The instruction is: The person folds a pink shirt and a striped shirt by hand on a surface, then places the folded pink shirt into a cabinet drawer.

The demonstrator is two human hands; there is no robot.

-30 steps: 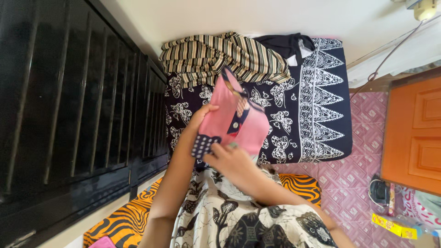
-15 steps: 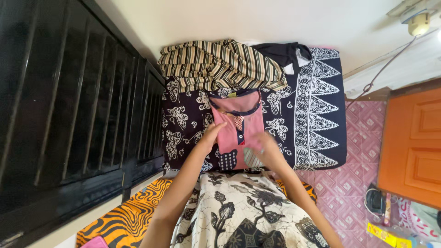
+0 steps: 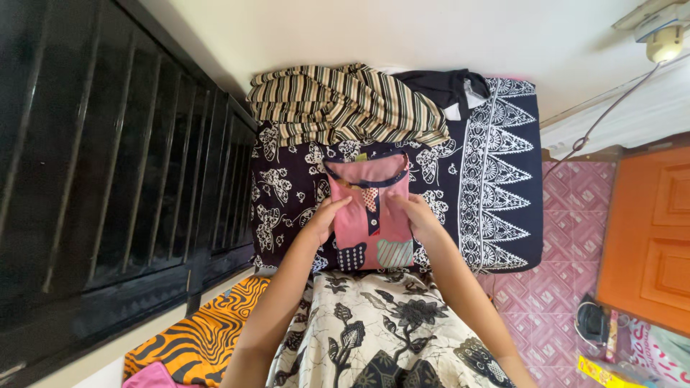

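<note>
1. Setting: a narrow mattress (image 3: 503,144) lies on a pink patterned tiled floor (image 3: 553,287), pushed against a cream wall, with a black barred door (image 3: 108,165) along one side and an orange panelled door (image 3: 650,230) on the other. A dark batik cloth with white butterfly and border motifs (image 3: 496,187) covers the mattress, giving a flat, soft base for laying garments out.

2. Item in hand: a pink child's shirt (image 3: 370,215) with a navy collar, a buttoned placket and two patterned patches at the hem lies folded, front up, near the middle of the batik cloth, collar toward the wall.

3. Left hand (image 3: 323,219): its fingers rest flat on the left edge of the shirt. The grip is open and pressing down, not closed around the fabric; this placement appears to hold the folded side in line.

4. Right hand (image 3: 420,219): it mirrors the left on the right edge, fingers flat and open. Both hands bracket the shirt so its sides stay parallel.

5. Adjacent items: a striped brown-and-cream cloth (image 3: 345,104) and a black garment (image 3: 442,86) lie bunched at the wall end of the mattress, just beyond the shirt's collar and apart from it.

6. Foreground: the person's cream-and-black batik skirt (image 3: 381,330) and an orange tiger-striped cushion (image 3: 201,338) sit at the near end.
</note>
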